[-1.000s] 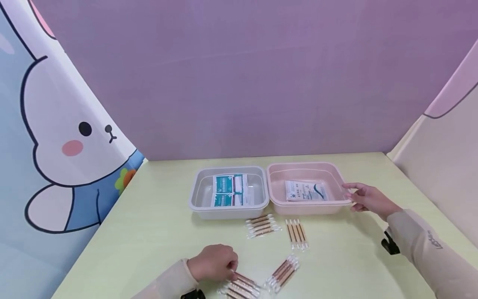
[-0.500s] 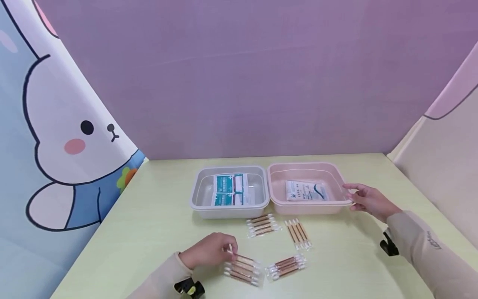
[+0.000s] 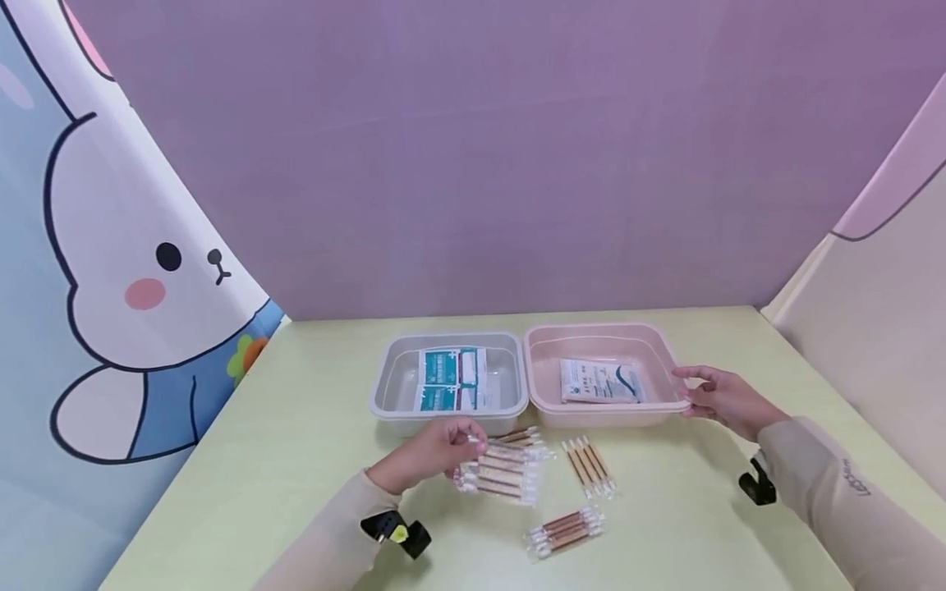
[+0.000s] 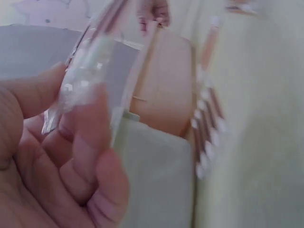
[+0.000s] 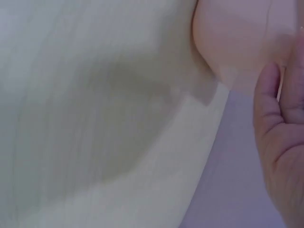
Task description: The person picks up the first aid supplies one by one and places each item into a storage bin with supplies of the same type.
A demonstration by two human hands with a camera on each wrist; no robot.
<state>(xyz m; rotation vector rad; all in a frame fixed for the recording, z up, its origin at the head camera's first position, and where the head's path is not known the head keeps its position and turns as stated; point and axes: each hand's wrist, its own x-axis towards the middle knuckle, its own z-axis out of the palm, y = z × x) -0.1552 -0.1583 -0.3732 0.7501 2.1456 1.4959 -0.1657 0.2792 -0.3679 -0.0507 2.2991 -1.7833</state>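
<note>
Head view looks down; wrist views close on pink tray (image 3: 668, 404).

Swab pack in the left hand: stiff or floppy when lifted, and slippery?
The swab pack probably stays fairly flat: its sticks lie side by side, and the left hand holds one end. Likely light. Its clear glossy wrap may be slippery.

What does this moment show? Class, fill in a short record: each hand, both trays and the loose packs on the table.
Left hand: pinches a swab pack, lifted in front of the grey tray
Right hand: fingers at the pink tray right rim
Grey tray: teal-and-white packets
Pink tray: white pouch
Table: three more swab packs; nearest
</note>
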